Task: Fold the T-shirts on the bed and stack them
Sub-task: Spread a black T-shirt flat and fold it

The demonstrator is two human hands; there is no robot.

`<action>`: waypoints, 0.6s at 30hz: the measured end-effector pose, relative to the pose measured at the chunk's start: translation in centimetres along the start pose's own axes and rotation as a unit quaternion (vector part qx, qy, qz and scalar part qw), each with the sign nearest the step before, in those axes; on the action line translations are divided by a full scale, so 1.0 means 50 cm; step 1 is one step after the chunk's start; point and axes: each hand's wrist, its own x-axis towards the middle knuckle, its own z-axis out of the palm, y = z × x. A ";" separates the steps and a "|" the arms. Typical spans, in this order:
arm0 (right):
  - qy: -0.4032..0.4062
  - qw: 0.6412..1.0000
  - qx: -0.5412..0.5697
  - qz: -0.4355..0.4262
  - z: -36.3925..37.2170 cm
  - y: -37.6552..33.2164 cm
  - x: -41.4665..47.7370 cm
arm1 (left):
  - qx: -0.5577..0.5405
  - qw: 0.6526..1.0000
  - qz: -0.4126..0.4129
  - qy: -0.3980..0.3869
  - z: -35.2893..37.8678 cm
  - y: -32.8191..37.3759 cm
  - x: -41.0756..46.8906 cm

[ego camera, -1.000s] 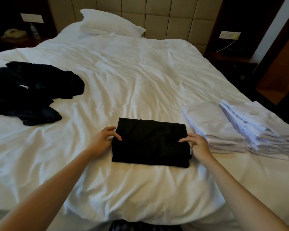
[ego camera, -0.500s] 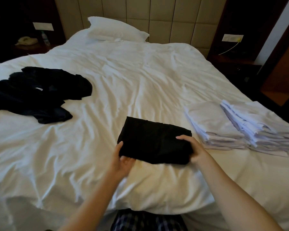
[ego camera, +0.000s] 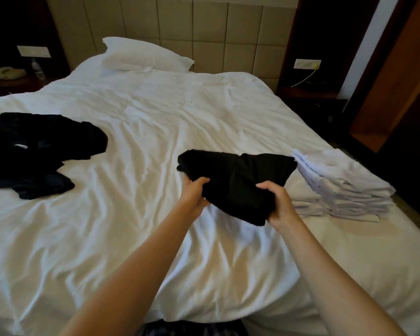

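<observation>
The folded black T-shirt [ego camera: 238, 180] is held up over the white duvet of the bed [ego camera: 155, 122], just to the left of the stack of folded white shirts [ego camera: 337, 187]. The left hand [ego camera: 194, 195] grips its near left edge with fingers curled over the top. The right hand [ego camera: 277, 202] is clenched on the near right edge, thumb on top. The bundle's long axis runs across the bed, side to side, with its right end towards the stack. A ridge runs through the middle and the near right corner sags down below the right hand. Its far right corner overlaps the stack's left edge in the view. Whether cloth touches cloth there cannot be told.

The stack sits at the bed's right edge, its layers slightly splayed. Nothing lies between it and the black T-shirt. Well to the left of the stack, past the held shirt, a loose heap of dark clothes [ego camera: 39, 151] is spread on the duvet, cut off by the frame's left edge; how many pieces it holds is hard to make out.

Far behind the stack lie a white pillow [ego camera: 146, 54] and the padded headboard [ego camera: 204, 27]. A wall socket with a yellowish cable [ego camera: 307, 64] is seen above the stack in shadow. A telephone [ego camera: 7, 72] stands in the dark far-left corner. A strip of checked fabric [ego camera: 192, 329] shows at the bottom edge, mostly hidden.
</observation>
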 end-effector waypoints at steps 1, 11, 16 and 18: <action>0.008 0.999 0.024 -0.021 -0.015 -0.018 0.006 | -0.003 1.000 -0.001 -0.028 0.029 0.010 0.019; 0.137 0.978 0.138 -0.069 -0.147 -0.072 0.131 | 0.025 0.990 -0.059 -0.123 0.258 -0.019 0.233; 0.283 0.957 0.063 -0.034 -0.182 0.000 0.178 | 0.132 0.976 -0.161 -0.070 0.241 -0.112 0.299; 0.322 0.944 0.018 -0.071 -0.183 0.019 0.178 | 0.145 0.973 -0.159 -0.080 0.230 -0.135 0.311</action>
